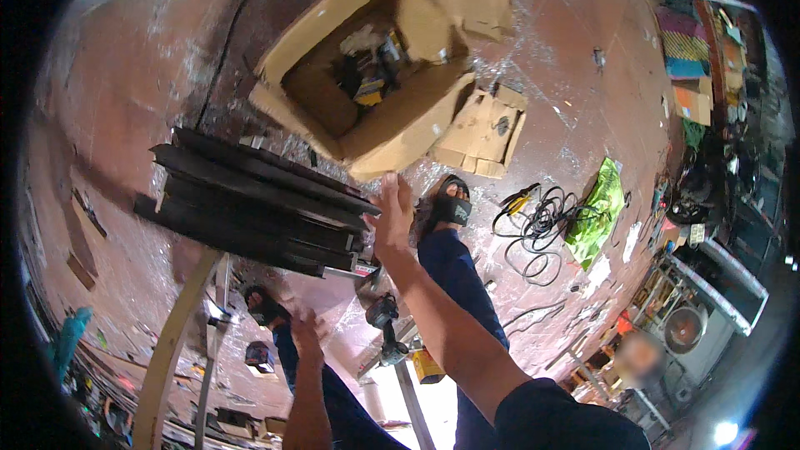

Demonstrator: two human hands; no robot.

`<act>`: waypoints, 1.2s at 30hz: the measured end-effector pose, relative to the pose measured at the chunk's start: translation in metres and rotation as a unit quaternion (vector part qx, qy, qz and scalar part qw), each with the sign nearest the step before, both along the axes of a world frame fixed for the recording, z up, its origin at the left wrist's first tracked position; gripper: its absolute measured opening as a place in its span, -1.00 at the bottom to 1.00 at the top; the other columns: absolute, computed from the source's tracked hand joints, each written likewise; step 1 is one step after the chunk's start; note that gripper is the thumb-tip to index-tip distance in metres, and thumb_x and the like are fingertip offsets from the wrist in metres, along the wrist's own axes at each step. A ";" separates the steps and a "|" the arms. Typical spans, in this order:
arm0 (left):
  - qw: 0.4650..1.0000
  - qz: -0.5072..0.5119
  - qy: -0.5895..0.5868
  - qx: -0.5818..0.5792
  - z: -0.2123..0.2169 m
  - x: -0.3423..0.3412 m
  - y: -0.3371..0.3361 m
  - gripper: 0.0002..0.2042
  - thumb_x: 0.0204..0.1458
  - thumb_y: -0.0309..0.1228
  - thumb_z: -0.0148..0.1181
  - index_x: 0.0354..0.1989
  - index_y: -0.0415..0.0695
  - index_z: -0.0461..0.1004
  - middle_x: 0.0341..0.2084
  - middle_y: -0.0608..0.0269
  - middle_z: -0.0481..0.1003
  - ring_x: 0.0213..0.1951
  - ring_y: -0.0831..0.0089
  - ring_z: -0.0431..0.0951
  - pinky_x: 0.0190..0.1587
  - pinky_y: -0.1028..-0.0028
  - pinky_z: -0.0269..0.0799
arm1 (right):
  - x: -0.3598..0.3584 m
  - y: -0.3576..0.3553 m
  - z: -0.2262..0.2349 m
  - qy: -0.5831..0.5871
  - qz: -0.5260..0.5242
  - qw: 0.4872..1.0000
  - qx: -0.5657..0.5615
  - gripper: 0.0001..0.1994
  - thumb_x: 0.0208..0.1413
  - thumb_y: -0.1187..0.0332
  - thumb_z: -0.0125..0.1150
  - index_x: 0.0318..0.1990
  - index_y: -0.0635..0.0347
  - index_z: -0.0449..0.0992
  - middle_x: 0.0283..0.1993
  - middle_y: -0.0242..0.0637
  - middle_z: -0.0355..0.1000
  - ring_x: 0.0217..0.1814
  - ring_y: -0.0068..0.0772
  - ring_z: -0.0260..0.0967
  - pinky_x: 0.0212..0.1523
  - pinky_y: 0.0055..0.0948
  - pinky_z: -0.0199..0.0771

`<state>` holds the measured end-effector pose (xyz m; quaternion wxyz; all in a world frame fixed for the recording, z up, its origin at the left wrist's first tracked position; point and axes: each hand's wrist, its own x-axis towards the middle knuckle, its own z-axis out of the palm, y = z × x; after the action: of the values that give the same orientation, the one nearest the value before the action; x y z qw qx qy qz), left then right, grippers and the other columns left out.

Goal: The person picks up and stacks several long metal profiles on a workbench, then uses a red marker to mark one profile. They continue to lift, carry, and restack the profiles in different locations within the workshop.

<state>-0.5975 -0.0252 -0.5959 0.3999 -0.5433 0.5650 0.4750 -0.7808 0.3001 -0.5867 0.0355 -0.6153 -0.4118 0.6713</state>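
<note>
A bundle of long black metal profiles (258, 204) lies at an angle left of centre, raised above the floor. My right hand (395, 210) is at their right end, fingers stretched out and thumb side against or close to the profile ends. Nothing shows in its grasp. Lower down, my left hand (307, 333) hangs beside my left leg, below the bundle; its fingers are a little blurred but look apart, with nothing visible in them. Between my forearms is a dark cordless drill (385, 325), near a metal bar (410, 400).
Ahead stands an open cardboard box (400, 146) with assorted items inside. Flattened cardboard (483, 132) lies beside it. A coiled black cable (542, 225) and a green plastic bag (596, 217) are on the floor at right. A tan beam (171, 358) rises at lower left.
</note>
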 end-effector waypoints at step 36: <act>0.875 -0.232 -0.068 0.420 0.380 -0.278 0.420 -0.89 0.32 -0.32 0.24 -0.16 -0.07 0.53 -0.46 0.29 0.51 -0.52 0.35 0.54 -0.58 0.41 0.38 | 0.548 0.342 0.255 0.010 -0.576 0.810 -0.111 -0.73 0.23 0.16 0.28 0.00 0.05 0.59 -0.11 -0.17 0.61 -0.17 -0.06 0.59 -0.21 0.05 0.64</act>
<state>-0.8751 0.3945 -0.2158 0.7264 -0.2089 0.3938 0.5231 -0.2325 0.6417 -0.3316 0.3514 -0.7325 0.0955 0.5752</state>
